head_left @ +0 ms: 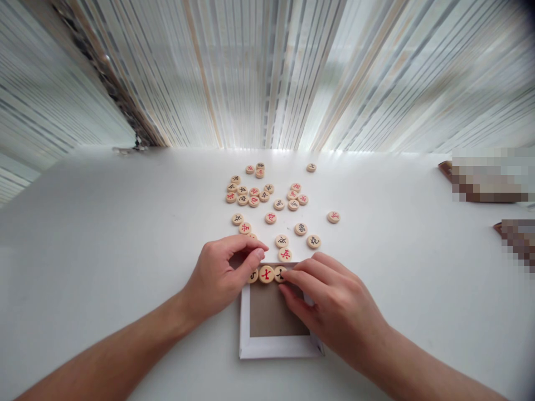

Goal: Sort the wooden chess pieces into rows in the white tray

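A shallow white box (281, 346) with a brown-grey bottom lies in front of me. Along its far wall sits a row of round wooden Chinese chess pieces: a red-marked piece (266, 274) between two black-marked ones. My right hand (330, 295) reaches over the box's right side, its thumb and fingertips pinching the black-marked chess piece (280, 274) at the row's right end. My left hand (221, 273) is over the far left corner, thumb and index tips nearly together with no piece visible between them. It partly covers the left black-marked piece (253, 275).
Beyond the box, many loose chess pieces (254, 192) lie scattered on the white table (125, 250); a red-marked one (285, 254) rests just past the far wall. Two brown-edged, pixelated objects (485, 197) are at the right. A string curtain (267, 72) hangs behind the table.
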Action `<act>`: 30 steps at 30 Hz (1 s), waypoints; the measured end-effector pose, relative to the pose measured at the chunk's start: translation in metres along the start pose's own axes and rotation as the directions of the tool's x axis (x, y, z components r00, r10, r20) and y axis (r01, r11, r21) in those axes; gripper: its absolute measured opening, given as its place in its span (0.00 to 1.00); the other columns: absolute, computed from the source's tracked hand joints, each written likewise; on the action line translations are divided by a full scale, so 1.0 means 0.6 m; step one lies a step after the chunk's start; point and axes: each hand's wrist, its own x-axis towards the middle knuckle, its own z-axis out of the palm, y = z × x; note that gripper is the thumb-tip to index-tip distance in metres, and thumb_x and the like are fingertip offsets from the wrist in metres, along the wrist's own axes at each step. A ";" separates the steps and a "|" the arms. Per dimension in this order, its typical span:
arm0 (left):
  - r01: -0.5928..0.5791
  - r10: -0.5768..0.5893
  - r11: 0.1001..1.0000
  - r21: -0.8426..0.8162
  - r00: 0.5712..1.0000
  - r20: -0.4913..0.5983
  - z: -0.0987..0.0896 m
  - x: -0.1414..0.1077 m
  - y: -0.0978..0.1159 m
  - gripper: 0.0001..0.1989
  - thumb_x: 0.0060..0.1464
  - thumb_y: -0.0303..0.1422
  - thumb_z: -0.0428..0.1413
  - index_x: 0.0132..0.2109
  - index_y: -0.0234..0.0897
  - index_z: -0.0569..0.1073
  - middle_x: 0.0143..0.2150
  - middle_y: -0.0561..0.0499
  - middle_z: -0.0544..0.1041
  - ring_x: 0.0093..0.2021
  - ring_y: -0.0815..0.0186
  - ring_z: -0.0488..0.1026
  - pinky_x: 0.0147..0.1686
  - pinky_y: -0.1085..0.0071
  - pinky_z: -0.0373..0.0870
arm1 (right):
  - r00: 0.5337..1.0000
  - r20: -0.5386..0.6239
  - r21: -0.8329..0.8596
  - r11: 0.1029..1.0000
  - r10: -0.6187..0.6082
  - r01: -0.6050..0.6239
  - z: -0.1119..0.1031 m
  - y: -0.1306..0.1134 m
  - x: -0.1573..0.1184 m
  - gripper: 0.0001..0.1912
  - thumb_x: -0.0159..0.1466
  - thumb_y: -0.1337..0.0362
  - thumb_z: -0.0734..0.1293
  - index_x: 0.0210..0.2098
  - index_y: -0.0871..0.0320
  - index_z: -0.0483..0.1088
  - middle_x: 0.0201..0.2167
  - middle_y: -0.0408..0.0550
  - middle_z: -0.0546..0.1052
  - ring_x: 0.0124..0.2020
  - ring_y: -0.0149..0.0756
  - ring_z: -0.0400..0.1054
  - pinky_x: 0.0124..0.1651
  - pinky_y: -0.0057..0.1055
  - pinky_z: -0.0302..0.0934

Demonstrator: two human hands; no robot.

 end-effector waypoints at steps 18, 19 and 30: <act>-0.018 0.018 0.999 0.028 0.999 0.027 0.001 0.001 0.009 0.06 0.62 0.32 0.62 0.43 0.38 0.83 0.37 0.52 0.86 0.36 0.67 0.82 0.39 0.75 0.78 | 1.000 -0.002 0.026 1.000 -0.002 0.002 0.002 -0.001 0.002 0.07 0.72 0.72 0.68 0.42 0.61 0.81 0.29 0.49 0.78 0.31 0.40 0.68 0.34 0.36 0.64; -0.016 0.015 1.000 0.025 0.999 0.029 0.001 0.001 0.009 0.06 0.63 0.32 0.61 0.43 0.38 0.83 0.37 0.52 0.86 0.36 0.67 0.82 0.39 0.75 0.78 | 1.000 -0.002 0.031 0.999 -0.007 0.007 0.001 -0.002 0.002 0.07 0.71 0.72 0.68 0.42 0.61 0.80 0.29 0.49 0.78 0.31 0.40 0.67 0.34 0.36 0.64; -0.005 0.005 1.000 0.029 1.000 0.028 0.002 0.002 0.006 0.06 0.64 0.32 0.61 0.44 0.39 0.83 0.39 0.53 0.86 0.39 0.66 0.83 0.43 0.74 0.77 | 1.000 0.015 0.056 0.998 -0.010 0.009 0.005 -0.007 0.003 0.07 0.71 0.71 0.68 0.38 0.62 0.80 0.29 0.49 0.76 0.30 0.39 0.64 0.32 0.36 0.62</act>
